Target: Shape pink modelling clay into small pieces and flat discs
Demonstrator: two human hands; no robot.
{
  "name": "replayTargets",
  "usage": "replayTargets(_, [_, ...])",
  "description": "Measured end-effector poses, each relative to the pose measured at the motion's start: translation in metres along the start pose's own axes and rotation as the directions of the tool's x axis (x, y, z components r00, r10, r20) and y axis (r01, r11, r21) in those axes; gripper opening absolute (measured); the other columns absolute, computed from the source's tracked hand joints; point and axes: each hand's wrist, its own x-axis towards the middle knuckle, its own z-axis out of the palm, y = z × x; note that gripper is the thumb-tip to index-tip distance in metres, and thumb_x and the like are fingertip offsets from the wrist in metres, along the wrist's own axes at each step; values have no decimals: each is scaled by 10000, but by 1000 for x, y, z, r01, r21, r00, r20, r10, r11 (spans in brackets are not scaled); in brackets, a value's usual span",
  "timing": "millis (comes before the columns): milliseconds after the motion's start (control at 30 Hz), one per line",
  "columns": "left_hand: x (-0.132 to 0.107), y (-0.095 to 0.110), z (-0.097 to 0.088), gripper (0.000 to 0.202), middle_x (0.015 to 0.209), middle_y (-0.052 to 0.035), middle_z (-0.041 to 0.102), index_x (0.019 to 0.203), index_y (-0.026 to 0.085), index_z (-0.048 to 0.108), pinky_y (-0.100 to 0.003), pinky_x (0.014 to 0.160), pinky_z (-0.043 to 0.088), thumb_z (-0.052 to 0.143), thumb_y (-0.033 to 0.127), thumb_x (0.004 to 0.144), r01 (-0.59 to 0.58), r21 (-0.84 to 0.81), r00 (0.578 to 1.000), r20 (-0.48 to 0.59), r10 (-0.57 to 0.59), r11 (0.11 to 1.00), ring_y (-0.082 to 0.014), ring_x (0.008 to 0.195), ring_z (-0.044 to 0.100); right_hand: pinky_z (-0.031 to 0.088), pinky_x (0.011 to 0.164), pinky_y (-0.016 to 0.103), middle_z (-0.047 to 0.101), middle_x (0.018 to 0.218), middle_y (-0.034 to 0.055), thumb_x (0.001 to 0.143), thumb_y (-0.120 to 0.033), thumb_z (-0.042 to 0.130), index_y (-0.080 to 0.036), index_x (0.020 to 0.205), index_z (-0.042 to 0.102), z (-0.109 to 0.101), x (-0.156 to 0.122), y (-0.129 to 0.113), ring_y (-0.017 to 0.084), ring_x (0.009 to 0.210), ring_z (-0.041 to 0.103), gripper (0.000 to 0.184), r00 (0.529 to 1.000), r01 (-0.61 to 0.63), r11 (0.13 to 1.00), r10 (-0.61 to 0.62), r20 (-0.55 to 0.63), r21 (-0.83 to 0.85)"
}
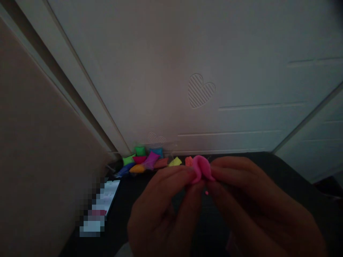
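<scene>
Holds soft pink piece (pixel 205 163) in both hands, raised above the table (pixel 123 207), nearer the middle than either side edge. Pinches its left side between thumb and forefinger of left hand (pixel 158 203); pinches its right side likewise with right hand (pixel 257 200). Rests both thumb tips just beside each other below the piece. Shows the piece bent into a small arch, with a fold facing the viewer. Note tiny pink bit (pixel 206 193) on the table beneath, seen between the hands. See coral piece (pixel 189 161) near the middle of the far edge, partly hidden. Find yellow packet (pixel 175 162) just left of that. Record coloured packets (pixel 152 160) heaped at the far left corner, including green, blue, red, orange and purple. Note phone (pixel 112 194) by the left edge, lit, partly pixelated. Observe pale panel (pixel 147 71) along the far edge, marked with striped heart (pixel 200 92).
</scene>
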Motion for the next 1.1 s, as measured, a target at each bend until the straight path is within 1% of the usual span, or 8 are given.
replayTargets(233, [1,2,-3,173,797,26,642,705,268,644,-285,676,500,617,129,605,-30,33,999,40,29,999,-164,759,587,501,627,280,601,880,13,693,-190,541,-281,837,615,3,0,-1,179,738,575,186,999,-44,998,44,11,44])
replayTargets(400, [12,-4,-7,103,742,3,648,703,234,645,-257,619,500,590,173,641,70,1,984,164,-69,998,-147,675,592,490,652,254,600,891,14,725,-203,510,-265,865,616,-4,3,6,169,790,565,186,995,-42,994,33,90,97])
replayTargets(567, [27,-11,-17,99,684,-26,645,721,193,644,-233,532,497,573,178,654,265,-78,858,473,-198,961,-147,609,592,492,622,228,615,800,-8,695,-189,550,-265,846,595,-15,10,17,132,688,580,175,959,-165,968,112,260,191])
replayTargets(667, [34,-11,-21,77,637,-34,639,668,185,652,-257,552,500,579,176,644,278,-35,778,595,-203,960,-163,615,593,497,629,251,606,845,-4,640,-180,604,-286,948,544,-16,14,20,145,722,579,331,936,-223,940,133,326,259])
replayTargets(733, [35,-9,-22,72,632,-37,642,645,186,657,-264,556,500,587,172,631,258,-8,759,621,-197,966,-169,613,593,491,655,268,599,874,7,640,-184,603,-282,962,545,-17,17,20,154,756,572,342,916,-221,943,114,384,248])
replayTargets(833, [33,-8,-23,130,708,-48,656,729,198,654,-255,525,504,608,187,608,278,-37,809,548,-213,960,-174,615,602,486,641,258,598,840,17,659,-195,585,-241,846,598,-17,17,19,152,746,565,192,906,-174,965,79,415,197])
replayTargets(1000, [25,-7,-25,455,835,-55,643,886,223,605,-259,571,514,717,163,449,190,-153,896,430,-108,970,-206,712,604,471,586,211,598,769,-4,637,-194,613,-238,755,582,-12,12,18,130,679,567,130,987,-85,969,50,150,233])
replayTargets(1100, [20,-3,-21,372,805,-32,644,832,236,609,-244,573,512,689,122,487,116,-142,942,330,-64,983,-183,699,604,468,592,211,595,761,-7,635,-178,615,-249,760,574,-10,9,15,137,703,567,150,994,-46,971,20,112,234])
